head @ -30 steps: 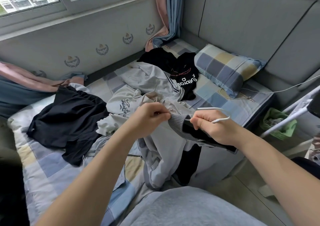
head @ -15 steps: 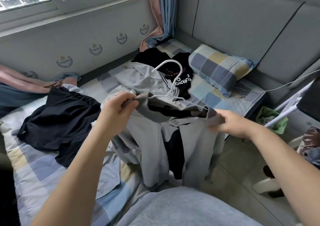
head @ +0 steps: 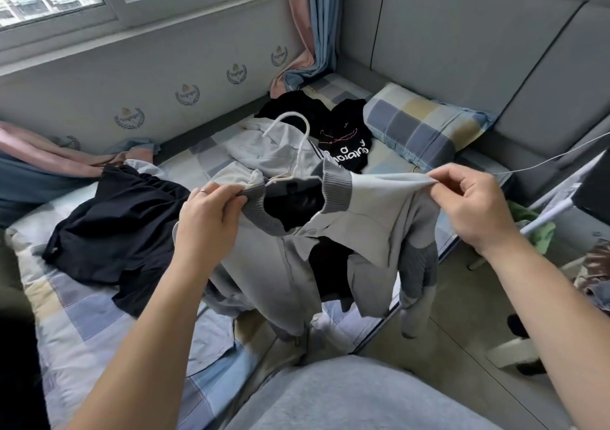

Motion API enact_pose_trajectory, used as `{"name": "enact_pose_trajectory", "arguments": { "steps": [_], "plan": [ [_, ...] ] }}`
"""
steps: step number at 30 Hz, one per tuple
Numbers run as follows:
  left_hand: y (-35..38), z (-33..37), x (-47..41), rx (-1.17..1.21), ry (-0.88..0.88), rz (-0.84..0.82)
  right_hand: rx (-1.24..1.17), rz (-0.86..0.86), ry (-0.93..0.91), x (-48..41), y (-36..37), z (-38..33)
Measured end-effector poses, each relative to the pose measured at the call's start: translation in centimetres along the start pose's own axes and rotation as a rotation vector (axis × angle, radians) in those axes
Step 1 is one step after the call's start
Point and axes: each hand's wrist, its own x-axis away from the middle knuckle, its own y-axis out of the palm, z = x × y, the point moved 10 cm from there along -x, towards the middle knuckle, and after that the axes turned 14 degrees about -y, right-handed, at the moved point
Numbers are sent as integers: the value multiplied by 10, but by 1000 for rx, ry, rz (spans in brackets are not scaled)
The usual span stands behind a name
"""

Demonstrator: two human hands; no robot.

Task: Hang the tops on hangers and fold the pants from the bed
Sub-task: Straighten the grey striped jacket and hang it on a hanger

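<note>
A light grey jacket (head: 373,218) with a dark ribbed collar hangs in the air over the bed edge, on a white hanger (head: 298,139) whose hook sticks up behind the collar. My left hand (head: 211,215) grips the collar at its left side. My right hand (head: 468,198) pinches the jacket's right shoulder and pulls it taut. On the bed (head: 76,324) lie dark pants (head: 115,225) to the left, a pale grey garment (head: 267,155) behind the jacket, and a black printed top (head: 346,145) further back.
A checked pillow (head: 425,129) leans against the grey padded headboard (head: 462,43). A white rack bar (head: 548,211) and a thin cable (head: 558,157) cross at the right. Green cloth (head: 538,231) lies below the rack. Wall and window run along the bed's far side.
The hanger went into the jacket's neck and its hook came up behind the collar. My right hand let go of the hanger and moved out to pinch the right shoulder, spreading the jacket.
</note>
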Motion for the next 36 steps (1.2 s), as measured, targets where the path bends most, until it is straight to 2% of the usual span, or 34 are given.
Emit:
{"name": "enact_pose_trajectory", "arguments": {
  "steps": [4, 10, 14, 22, 28, 33, 36],
  "plan": [
    [-11, -7, -7, 499, -131, -57, 75, -108, 4, 6, 11, -7],
    [-3, 10, -9, 615, -48, -177, 89, -166, 82, 7, 25, -5],
    [6, 10, -9, 617, -35, -224, 108, -200, 117, 5, 29, -4],
    [14, 16, -15, 546, -4, -224, -157, -245, 239, 18, 45, -1],
    [34, 27, -18, 322, 116, -228, 9, -123, 212, 26, 32, 8],
    [39, 39, -21, 312, 153, -246, 100, -32, 162, 27, 20, 12],
    [42, 46, -23, 292, 182, -269, 237, 128, 59, 23, 5, -1]
  ]
}}
